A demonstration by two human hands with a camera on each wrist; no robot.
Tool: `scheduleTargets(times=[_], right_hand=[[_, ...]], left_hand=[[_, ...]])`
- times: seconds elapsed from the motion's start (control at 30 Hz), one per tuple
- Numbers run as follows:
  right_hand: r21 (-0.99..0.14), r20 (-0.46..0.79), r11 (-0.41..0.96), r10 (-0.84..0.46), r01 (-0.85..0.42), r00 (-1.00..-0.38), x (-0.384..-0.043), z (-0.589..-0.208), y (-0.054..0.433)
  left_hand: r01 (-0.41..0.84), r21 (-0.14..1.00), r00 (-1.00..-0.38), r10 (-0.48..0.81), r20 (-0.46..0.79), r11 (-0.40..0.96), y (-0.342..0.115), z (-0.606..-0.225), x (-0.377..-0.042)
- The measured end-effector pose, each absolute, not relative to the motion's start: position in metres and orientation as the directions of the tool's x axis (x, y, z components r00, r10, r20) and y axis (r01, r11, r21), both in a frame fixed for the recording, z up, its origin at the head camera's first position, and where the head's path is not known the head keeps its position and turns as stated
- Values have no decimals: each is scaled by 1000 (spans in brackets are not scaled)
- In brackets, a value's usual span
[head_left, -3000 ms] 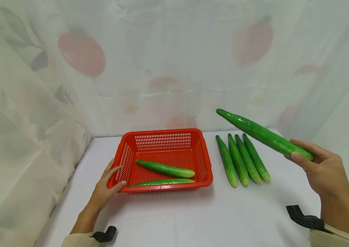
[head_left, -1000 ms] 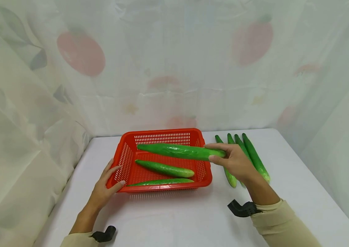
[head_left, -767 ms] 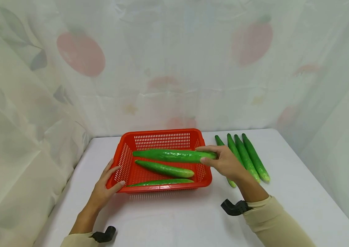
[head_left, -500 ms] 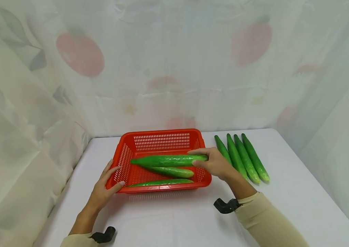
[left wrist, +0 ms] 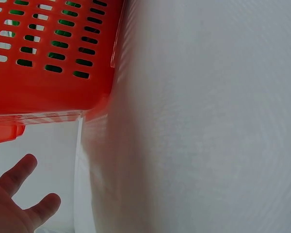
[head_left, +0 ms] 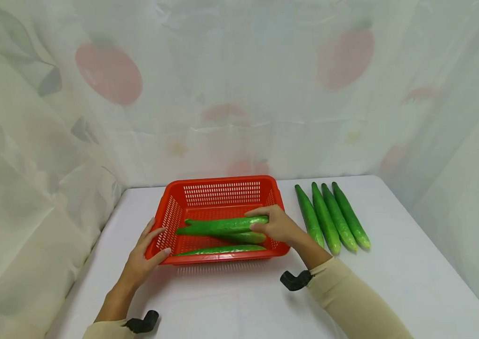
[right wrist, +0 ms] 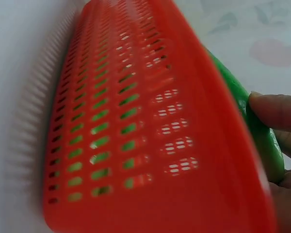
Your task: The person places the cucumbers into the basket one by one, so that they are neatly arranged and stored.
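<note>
My right hand (head_left: 274,225) grips the thick end of a green cucumber (head_left: 218,227) inside the red basket (head_left: 222,180). The held cucumber crosses over another cucumber (head_left: 245,237), which is partly hidden under it. Close to the near wall lies a third cucumber (head_left: 222,250), its lower side covered by the rim. In the right wrist view, thumb and fingers pinch the cucumber (right wrist: 269,148) behind the basket wall. My left hand (head_left: 144,254) rests at the basket's left near corner, thumb and forefinger on the rim. The left wrist view shows two spread fingers, straight and beside the basket.
Several cucumbers (head_left: 326,219) lie side by side on the white tabletop (head_left: 239,301) to the right of the basket. A pale curtain with printed fruit (head_left: 239,94) hangs along the back and sides. Each wrist wears a black camera mount (head_left: 296,280).
My right hand has carried the cucumber from the right, over the row, left and down into the basket, across the cucumber lying there. The left hand has stayed at the corner.
</note>
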State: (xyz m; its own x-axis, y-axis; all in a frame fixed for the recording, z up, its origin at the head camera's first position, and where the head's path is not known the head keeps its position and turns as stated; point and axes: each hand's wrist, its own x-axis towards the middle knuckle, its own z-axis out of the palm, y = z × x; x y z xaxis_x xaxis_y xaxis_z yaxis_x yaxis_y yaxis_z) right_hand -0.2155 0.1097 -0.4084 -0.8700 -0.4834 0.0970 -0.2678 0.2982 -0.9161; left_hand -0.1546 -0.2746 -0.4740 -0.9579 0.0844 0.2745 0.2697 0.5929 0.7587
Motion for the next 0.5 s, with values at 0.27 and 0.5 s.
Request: scheduleTargets(times=[0.27, 0.5], right_hand=[[-895, 89, 335, -511, -294, -855, -222, -422, 97], [-864, 36, 420, -498, -278, -866, -222, -426, 92]], left_hand=[[272, 758, -957, 89, 275, 593, -273, -474, -154], [273, 752, -957, 84, 279, 600, -274, -475, -155]])
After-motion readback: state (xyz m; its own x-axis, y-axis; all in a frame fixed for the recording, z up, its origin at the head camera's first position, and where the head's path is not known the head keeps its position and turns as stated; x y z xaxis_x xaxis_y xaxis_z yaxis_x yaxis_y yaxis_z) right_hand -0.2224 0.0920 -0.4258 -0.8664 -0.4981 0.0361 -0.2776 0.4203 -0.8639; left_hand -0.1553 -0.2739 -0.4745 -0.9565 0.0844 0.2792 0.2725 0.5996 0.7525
